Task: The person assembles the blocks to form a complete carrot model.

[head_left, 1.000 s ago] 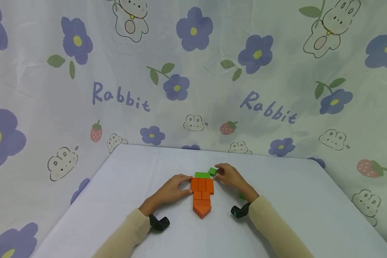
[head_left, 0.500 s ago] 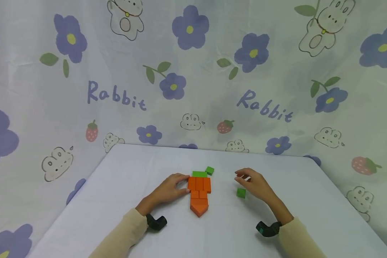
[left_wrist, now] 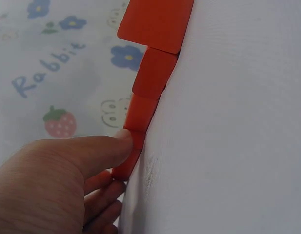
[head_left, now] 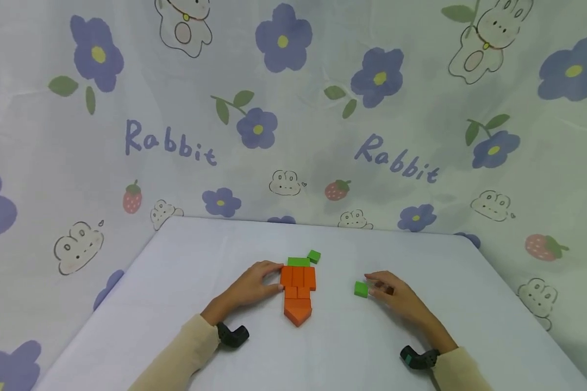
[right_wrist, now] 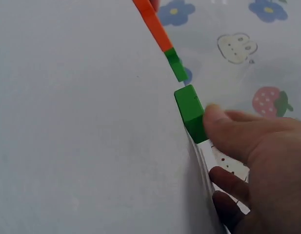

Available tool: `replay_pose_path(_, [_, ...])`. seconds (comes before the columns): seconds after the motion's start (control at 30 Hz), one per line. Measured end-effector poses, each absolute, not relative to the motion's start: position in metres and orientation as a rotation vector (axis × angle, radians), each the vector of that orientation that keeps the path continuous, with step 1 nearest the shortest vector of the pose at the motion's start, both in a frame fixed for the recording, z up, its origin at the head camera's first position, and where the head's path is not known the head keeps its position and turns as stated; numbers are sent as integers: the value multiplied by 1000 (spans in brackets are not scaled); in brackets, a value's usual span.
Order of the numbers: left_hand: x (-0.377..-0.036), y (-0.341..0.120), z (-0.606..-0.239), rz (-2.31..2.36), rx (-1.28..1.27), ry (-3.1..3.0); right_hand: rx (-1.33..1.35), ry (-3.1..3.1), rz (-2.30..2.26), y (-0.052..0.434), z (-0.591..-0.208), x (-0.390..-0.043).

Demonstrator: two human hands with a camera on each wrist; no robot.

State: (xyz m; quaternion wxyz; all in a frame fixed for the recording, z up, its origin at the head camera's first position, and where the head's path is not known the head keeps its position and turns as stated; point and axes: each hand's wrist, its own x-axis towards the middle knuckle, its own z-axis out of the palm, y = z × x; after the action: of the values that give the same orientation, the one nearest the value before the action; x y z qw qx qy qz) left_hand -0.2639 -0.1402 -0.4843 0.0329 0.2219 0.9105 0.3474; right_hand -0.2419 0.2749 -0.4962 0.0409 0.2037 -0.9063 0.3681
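Orange blocks (head_left: 297, 277) lie fitted together on the white table, with a pointed orange block (head_left: 298, 312) at the near end. A flat green block (head_left: 299, 262) adjoins their far edge, and a small tilted green block (head_left: 314, 256) lies at its right corner. My left hand (head_left: 254, 283) rests at the left side of the orange blocks, thumb and forefinger touching the edge; in the left wrist view the thumb (left_wrist: 104, 151) lies against orange. My right hand (head_left: 396, 293) is beside a separate green block (head_left: 361, 289). Its thumb (right_wrist: 221, 124) is at the block's edge, fingers loosely bent.
The white table (head_left: 215, 244) reaches back to a hanging cloth (head_left: 293, 98) printed with flowers, rabbits and strawberries. A black wrist camera (head_left: 232, 335) sits on the left wrist and another black camera (head_left: 419, 358) on the right.
My right hand has left the tilted green block by the flat green one and moved right and nearer, down to the separate green block. My left hand stays at the orange blocks.
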Motion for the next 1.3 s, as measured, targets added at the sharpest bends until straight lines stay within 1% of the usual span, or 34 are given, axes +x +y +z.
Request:
replay_pose_path(0.1, [-264,-141,-481,1080,685,2803,827,-2756,981,271,-495,-242])
replay_pose_path(0.2, [-265,-140,-479,1101,679,2797,907,-2692,857,267,-493,-241])
replay_pose_path(0.33, [-266,-139,-478,1109,670,2788,896,-2617,806,266,-490,-239])
replay_pose_path(0.6, [-264,-141,-479,1128,676,2781,794,-2614,870,264,-490,-238])
replay_pose_path(1.0, [-263,-141,-483,1100,696,2794,767,-2678,882,265,-492,-236])
replay_pose_path(1.13, [-264,-141,-482,1111,692,2787,791,-2735,897,264,-487,-236])
replay_pose_path(1.3, [-264,-140,-484,1115,687,2782,889,-2769,933,264,-479,-239])
